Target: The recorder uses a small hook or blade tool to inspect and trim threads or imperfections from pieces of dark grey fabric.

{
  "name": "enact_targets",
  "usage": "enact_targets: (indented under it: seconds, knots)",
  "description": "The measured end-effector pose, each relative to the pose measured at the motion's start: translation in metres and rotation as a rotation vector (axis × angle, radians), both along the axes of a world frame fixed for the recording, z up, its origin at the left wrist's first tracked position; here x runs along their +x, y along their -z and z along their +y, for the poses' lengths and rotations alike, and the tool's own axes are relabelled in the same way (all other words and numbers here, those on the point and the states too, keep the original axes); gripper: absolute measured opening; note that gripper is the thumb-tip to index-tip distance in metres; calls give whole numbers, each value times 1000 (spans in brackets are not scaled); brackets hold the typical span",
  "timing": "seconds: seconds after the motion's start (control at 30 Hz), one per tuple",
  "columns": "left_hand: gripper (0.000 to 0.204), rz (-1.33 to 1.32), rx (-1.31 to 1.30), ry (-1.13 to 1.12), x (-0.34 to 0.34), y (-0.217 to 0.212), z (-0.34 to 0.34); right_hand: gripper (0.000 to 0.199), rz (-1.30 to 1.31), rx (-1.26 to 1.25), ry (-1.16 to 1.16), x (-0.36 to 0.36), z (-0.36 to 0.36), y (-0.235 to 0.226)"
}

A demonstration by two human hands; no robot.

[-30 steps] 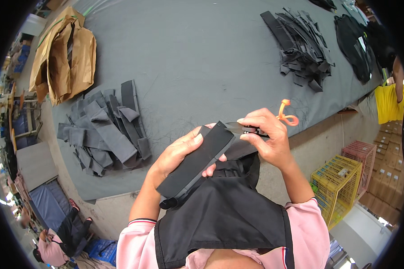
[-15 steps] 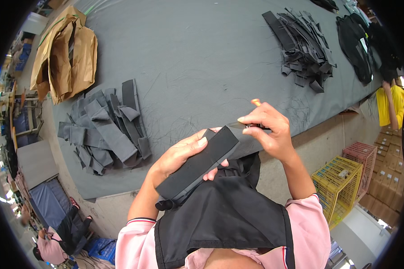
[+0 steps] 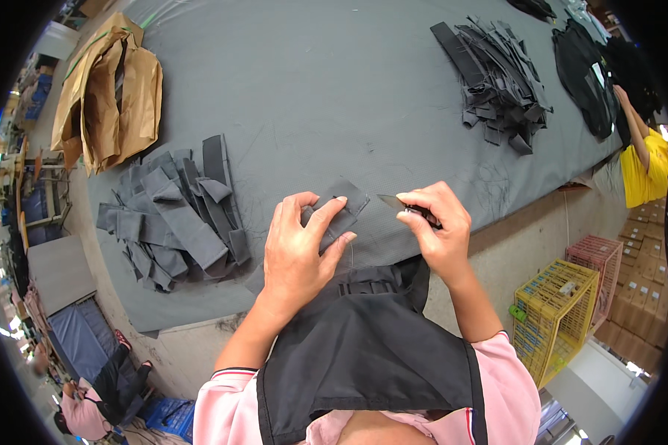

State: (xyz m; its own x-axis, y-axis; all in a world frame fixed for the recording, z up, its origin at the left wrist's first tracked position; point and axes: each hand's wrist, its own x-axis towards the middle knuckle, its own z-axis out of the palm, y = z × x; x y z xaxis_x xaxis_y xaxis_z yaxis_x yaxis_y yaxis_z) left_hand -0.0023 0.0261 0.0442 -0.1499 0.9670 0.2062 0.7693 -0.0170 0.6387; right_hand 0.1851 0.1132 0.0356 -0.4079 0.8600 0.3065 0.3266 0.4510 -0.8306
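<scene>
My left hand (image 3: pixel 302 248) presses a dark grey fabric strip (image 3: pixel 343 205) flat on the grey table (image 3: pixel 326 89) near its front edge, fingers spread over it. My right hand (image 3: pixel 436 226) is closed on small thread snips (image 3: pixel 395 202), whose metal tip points left at the strip's right end. A black apron hangs at my front below both hands.
A heap of grey fabric strips (image 3: pixel 174 215) lies left of my left hand. Another pile of dark strips (image 3: pixel 497 81) sits at the far right, beside black garments (image 3: pixel 583 67). Brown paper (image 3: pixel 107 93) lies far left. A person in yellow (image 3: pixel 646 163) stands right; a yellow crate (image 3: pixel 557 311) sits on the floor.
The strip was held up in the air; now it lies flat on the table under my left hand. My right hand has come down with the snips to its end.
</scene>
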Motion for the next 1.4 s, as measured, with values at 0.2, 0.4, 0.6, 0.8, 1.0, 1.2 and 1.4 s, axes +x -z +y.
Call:
enact_targets:
  seconds: [0.2,0.4,0.6,0.8,1.0,1.2,1.4]
  knots:
    - [47,113,77,10,4,3,1,21,-149,175,14,-11,-7,4]
    - [47,140,108,-24,1,5,0,25,-148,163,68,-8,-16,4]
    - [48,129,103,-26,3,5,0,26,-162,124,79,-13,-21,5]
    - [48,124,98,-12,6,5,0,23,-181,144,83,-13,-20,8]
    - [49,149,115,-13,6,8,0,21,-161,193,127,-10,-21,7]
    - [48,161,118,-22,7,7,1,21,-183,141,114,-12,-20,8]
    - [53,117,146,-31,10,18,7,12,350,-614,43,-30,-10,18]
